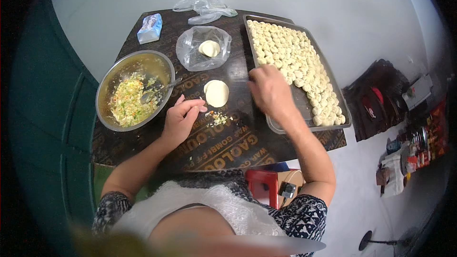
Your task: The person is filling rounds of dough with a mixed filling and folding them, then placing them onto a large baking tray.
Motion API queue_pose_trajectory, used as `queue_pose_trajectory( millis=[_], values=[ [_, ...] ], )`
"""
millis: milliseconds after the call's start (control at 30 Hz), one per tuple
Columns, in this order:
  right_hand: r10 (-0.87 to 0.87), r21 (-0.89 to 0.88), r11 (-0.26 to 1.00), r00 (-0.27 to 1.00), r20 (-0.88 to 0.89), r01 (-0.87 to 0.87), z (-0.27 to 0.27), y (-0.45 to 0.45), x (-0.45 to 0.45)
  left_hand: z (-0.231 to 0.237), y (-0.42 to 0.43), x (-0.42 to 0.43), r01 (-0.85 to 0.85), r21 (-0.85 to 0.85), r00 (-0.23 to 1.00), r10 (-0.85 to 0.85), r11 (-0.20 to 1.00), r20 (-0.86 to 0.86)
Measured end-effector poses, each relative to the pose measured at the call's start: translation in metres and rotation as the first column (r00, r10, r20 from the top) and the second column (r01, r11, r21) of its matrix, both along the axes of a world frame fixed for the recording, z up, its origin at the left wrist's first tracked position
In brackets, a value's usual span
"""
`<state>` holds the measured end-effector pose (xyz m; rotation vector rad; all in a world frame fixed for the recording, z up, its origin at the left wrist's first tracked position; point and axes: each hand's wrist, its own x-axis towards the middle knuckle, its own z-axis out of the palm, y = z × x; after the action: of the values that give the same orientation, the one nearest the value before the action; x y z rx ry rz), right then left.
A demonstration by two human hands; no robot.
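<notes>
My right hand point(269, 91) is over the left edge of a metal tray point(301, 109) that holds rows of small filled dumplings point(285, 48); its fingers are bent down, and whether they hold anything is hidden. My left hand point(184, 116) hovers with thumb and forefinger together and no object visible between them. Just beyond it lie round dough wrappers point(217, 93), overlapping on the dark table, with spilled chopped filling point(218, 118) nearer me. At the left, a steel bowl point(101, 94) contains chopped vegetable filling point(130, 100) and a metal spoon point(148, 96). More wrappers point(209, 48) rest on a clear plastic bag point(187, 51).
A tissue pack point(150, 28) lies at the table's back left, and crumpled plastic bags point(209, 7) lie along the back edge. The table point(228, 150) has a printed dark top. A red stool point(262, 185) stands below its near edge.
</notes>
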<state>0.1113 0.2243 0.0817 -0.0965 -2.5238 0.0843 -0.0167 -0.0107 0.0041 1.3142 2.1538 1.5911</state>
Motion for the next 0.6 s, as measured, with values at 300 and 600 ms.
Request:
queue_pose_trajectory(
  millis=[300,600],
  values=[
    [-0.049,0.102,0.994,0.994,0.098,0.039,-0.063,-0.054,-0.037,-0.008,0.005,0.000,0.001,0.168,0.993,-0.020,0.986,0.113],
    [-0.091,-0.004,0.996,0.994,0.068,0.092,-0.081,-0.046,-0.052,-0.007,0.004,-0.001,0.015,0.136,0.974,-0.045,0.991,0.224]
  ],
)
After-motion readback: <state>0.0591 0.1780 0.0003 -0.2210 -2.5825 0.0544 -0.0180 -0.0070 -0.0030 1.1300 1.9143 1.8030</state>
